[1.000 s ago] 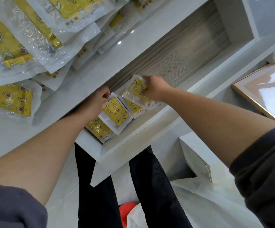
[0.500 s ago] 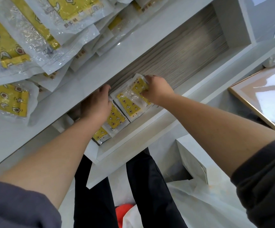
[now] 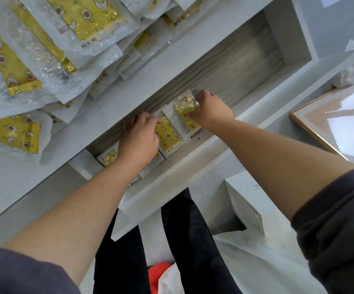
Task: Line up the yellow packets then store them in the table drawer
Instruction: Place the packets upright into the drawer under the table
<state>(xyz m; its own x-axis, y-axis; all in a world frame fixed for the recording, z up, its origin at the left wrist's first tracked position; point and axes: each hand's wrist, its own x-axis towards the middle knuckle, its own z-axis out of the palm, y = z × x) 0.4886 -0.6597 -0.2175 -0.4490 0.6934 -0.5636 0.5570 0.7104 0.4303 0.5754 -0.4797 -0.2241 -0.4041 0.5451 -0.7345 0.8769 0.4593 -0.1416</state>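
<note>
We see small clear-wrapped yellow packets [image 3: 167,136] printed with stars lying in a row in the open table drawer [image 3: 235,66]. One is pinched at its far end by the right hand [image 3: 211,111], one lies between the hands, and one is mostly hidden under the left hand [image 3: 139,139]. The drawer's wood-grain floor runs beyond the right hand, and left of the left hand a loose pile of packets [image 3: 44,60] overlaps on the table top [image 3: 23,183].

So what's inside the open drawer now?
A row of yellow packets at the left end of the drawer; wood-grain floor shows beyond. The right hand grips the rightmost packet. The left hand covers part of the row, hiding what's beneath.
</note>
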